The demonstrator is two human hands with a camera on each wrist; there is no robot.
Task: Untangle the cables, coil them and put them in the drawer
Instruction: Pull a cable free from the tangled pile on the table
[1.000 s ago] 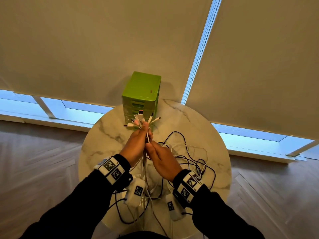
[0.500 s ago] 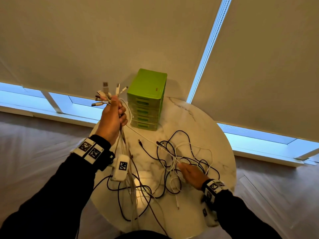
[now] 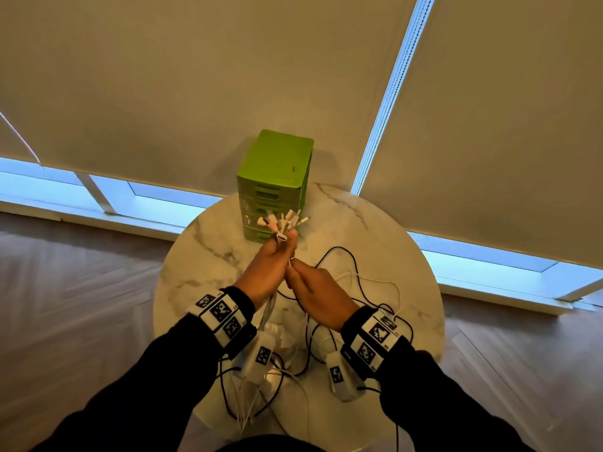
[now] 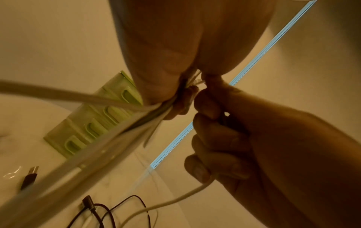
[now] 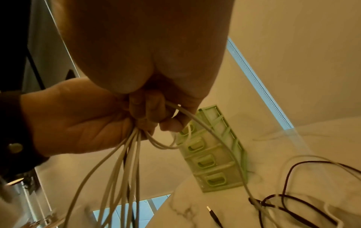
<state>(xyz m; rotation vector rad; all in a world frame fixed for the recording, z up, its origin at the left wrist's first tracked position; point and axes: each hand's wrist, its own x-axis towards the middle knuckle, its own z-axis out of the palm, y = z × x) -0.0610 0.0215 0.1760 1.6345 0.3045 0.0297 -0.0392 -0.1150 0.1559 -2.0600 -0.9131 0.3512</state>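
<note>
My left hand (image 3: 282, 247) grips a bundle of white cables (image 5: 126, 154) upright above the table, and their plug ends (image 3: 282, 223) fan out over my fist. My right hand (image 3: 295, 270) is pressed against it and holds one white cable (image 5: 207, 129) in curled fingers (image 4: 207, 108); that cable runs down to the table. A loose tangle of black and white cables (image 3: 352, 282) lies on the round marble table (image 3: 202, 252). Behind the hands stands the green drawer unit (image 3: 277, 177), all its drawers closed.
A black USB plug (image 4: 29, 177) and black cable loops (image 5: 293, 200) lie on the marble. Cables hang over the table's near edge (image 3: 248, 406). Drawn blinds and a low window sill (image 3: 98, 207) lie behind the table, with wooden floor around it.
Half a second ago my left hand held the bundle up to the left and my right hand was on the tangle. Both hands now meet before the drawer unit, the right holding a white cable.
</note>
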